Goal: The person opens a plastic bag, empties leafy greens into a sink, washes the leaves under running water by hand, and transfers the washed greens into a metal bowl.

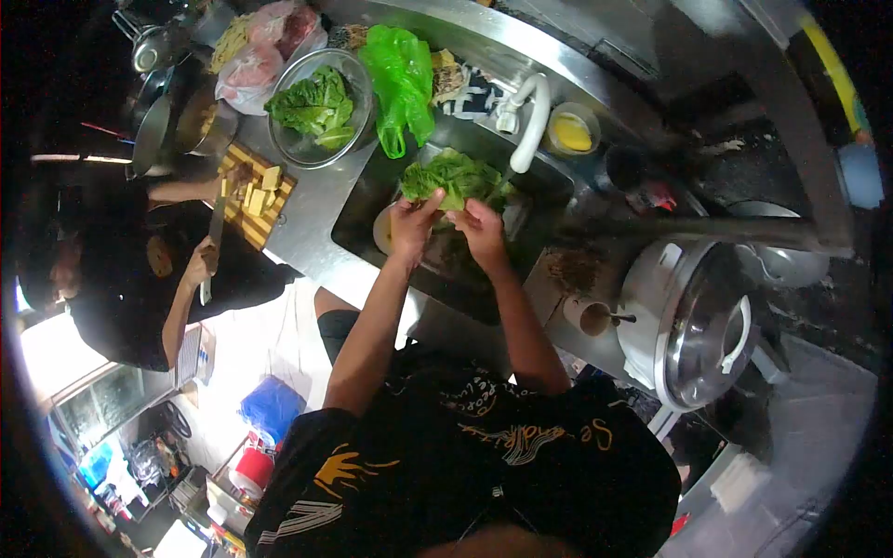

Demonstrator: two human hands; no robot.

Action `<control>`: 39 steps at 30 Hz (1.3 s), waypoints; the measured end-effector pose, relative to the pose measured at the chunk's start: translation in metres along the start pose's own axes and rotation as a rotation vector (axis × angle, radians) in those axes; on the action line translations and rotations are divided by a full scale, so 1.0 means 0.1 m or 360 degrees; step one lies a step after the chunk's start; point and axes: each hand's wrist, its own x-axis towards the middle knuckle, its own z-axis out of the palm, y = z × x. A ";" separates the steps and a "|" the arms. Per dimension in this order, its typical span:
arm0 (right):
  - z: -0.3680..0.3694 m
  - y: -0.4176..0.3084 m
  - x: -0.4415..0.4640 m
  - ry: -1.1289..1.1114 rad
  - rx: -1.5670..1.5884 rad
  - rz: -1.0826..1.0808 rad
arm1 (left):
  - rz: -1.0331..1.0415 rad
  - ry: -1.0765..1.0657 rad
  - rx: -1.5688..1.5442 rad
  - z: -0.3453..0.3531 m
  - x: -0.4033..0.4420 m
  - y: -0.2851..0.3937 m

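Observation:
Over the sink [352, 216] I hold a green lettuce leaf [453, 175] up between my two hands. My left hand [415, 228] pinches its lower left edge, thumb on top. At the lower right edge, my right hand [480, 232] grips the same leaf with thumb and fingers. Just right of the leaf, a white faucet [532, 126] bends over the sink; whether water runs I cannot tell. Beyond the sink's left corner stands a clear bowl [364, 112] with several lettuce leaves [316, 104]. Part of the basin lies hidden below my hands.
A bright green plastic bag [398, 84] lies behind the sink. To the left, a co-worker's hand [202, 262] holds a knife [219, 219] at a striped cutting board [270, 221] with yellow blocks [259, 197]. A large lidded pot [660, 316] and a cup [588, 316] stand right.

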 end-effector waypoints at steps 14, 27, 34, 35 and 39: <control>-0.74 0.02 -0.01 0.0462 -0.0765 0.0167 | -0.0062 -0.0231 0.0322 0.36 0.59 -0.83; -0.60 0.35 -0.29 0.1201 -0.0364 -0.0232 | -0.0257 0.0247 -0.0304 0.50 0.40 -0.91; -0.92 0.34 -0.36 0.1096 -0.0949 -0.0027 | 0.0228 0.0221 0.0141 0.02 0.52 -0.32; -0.86 0.25 -0.35 0.1041 -0.0579 0.0047 | 0.0273 0.0261 0.0216 -0.04 0.53 -0.11; -0.81 0.19 -0.21 0.0526 -0.0370 0.0354 | 0.0760 0.0381 0.0374 -0.60 1.00 0.57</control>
